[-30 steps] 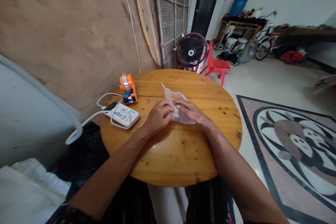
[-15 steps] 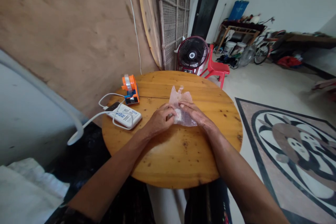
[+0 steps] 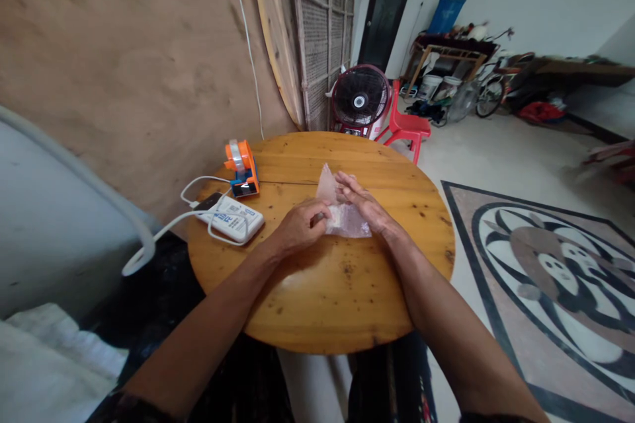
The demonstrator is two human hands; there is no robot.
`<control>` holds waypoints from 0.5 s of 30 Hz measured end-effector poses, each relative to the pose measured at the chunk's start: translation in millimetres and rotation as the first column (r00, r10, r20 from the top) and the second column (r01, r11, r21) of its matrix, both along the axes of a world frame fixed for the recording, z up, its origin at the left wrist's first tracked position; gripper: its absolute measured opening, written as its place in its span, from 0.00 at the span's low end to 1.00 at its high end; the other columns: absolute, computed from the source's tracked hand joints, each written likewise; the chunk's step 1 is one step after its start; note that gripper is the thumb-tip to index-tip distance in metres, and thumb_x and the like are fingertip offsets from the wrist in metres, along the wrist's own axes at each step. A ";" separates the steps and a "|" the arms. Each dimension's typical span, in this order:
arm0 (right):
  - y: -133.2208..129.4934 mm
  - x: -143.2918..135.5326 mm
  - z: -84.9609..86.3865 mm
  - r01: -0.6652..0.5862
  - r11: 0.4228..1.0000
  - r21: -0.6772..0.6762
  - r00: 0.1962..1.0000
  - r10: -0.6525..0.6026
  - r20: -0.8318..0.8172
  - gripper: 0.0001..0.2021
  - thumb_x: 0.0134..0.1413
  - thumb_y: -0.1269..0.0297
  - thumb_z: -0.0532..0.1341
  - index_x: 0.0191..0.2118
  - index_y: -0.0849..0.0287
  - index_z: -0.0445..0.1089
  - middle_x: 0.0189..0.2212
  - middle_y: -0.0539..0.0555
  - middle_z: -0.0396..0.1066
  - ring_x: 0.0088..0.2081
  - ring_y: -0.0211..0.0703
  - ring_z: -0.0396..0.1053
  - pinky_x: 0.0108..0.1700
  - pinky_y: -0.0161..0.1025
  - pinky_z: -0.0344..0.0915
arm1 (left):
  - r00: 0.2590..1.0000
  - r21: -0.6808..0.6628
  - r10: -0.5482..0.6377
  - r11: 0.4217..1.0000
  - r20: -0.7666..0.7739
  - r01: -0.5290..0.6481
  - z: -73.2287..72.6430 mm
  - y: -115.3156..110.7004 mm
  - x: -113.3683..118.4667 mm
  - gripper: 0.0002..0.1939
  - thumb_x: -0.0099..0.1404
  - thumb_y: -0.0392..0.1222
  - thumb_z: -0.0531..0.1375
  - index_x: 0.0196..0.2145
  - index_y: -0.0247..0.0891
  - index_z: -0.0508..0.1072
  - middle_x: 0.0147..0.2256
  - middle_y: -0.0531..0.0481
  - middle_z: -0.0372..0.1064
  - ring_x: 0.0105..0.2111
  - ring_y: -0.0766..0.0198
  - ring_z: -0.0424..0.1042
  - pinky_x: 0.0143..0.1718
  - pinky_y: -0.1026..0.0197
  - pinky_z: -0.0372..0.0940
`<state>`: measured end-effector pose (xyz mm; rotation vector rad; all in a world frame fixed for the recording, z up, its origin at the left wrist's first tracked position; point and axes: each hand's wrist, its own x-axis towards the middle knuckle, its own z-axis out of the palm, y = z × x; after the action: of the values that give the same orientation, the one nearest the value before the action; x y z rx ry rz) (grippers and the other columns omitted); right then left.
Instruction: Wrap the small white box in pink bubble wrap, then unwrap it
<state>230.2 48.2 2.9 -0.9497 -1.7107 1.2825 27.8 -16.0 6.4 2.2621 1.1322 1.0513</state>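
A thin, clear pinkish plastic bag (image 3: 354, 221) lies crumpled on the round wooden table (image 3: 322, 304), with something pale at its left part. My left hand (image 3: 301, 225) has its fingers curled and pinched on the bag's left edge. Over the upper right part of the bag, my right hand (image 3: 364, 201) is stretched out, fingers extended and pointing up and left. Its palm side faces the bag and touches it.
On the table's left side are a white power bank (image 3: 235, 219) with looped cables and an orange and blue device (image 3: 241, 168). Behind the table stand a fan (image 3: 360, 100) and a red chair (image 3: 409, 124).
My right fingers have moved slightly up and away from my left fingers. The upper part of the bag is folded down on the right. The whole view has shifted a little.
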 end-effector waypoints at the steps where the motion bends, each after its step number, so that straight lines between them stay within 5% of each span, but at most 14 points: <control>1: 0.3 -0.6 -0.6 -0.009 1.000 -0.007 1.000 0.008 -0.017 0.33 0.55 0.42 0.59 0.64 0.46 0.59 0.65 0.52 0.57 0.64 0.51 0.58 0.65 0.54 0.54 | 1.000 -0.020 0.002 1.000 -0.003 -0.002 0.2 -0.3 0.0 0.10 0.58 0.32 0.54 0.35 0.39 0.73 0.50 0.45 0.73 0.47 0.59 0.73 0.52 0.55 0.65; 9: 0.6 -3.1 -3.9 0.063 0.997 -0.046 0.998 -0.064 -0.026 0.25 0.51 0.43 0.62 0.51 0.52 0.72 0.52 0.55 0.71 0.55 0.53 0.67 0.58 0.52 0.63 | 1.000 -0.068 -0.006 0.998 0.012 0.007 -0.2 -0.1 0.2 0.10 0.58 0.33 0.53 0.36 0.39 0.72 0.53 0.45 0.71 0.47 0.58 0.73 0.54 0.55 0.64; 15: 2.7 -6.6 -2.0 0.029 0.999 -0.035 0.998 -0.031 -0.060 0.32 0.55 0.42 0.58 0.62 0.51 0.62 0.64 0.56 0.60 0.62 0.52 0.60 0.58 0.50 0.63 | 1.000 -0.111 -0.004 0.994 -0.022 0.001 3.1 -1.2 0.6 0.09 0.59 0.35 0.53 0.36 0.39 0.71 0.53 0.47 0.72 0.34 0.64 0.72 0.44 0.58 0.66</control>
<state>223.6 50.9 0.9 -0.9432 -1.6273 1.3118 28.4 -17.2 9.6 2.1927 1.1674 0.9400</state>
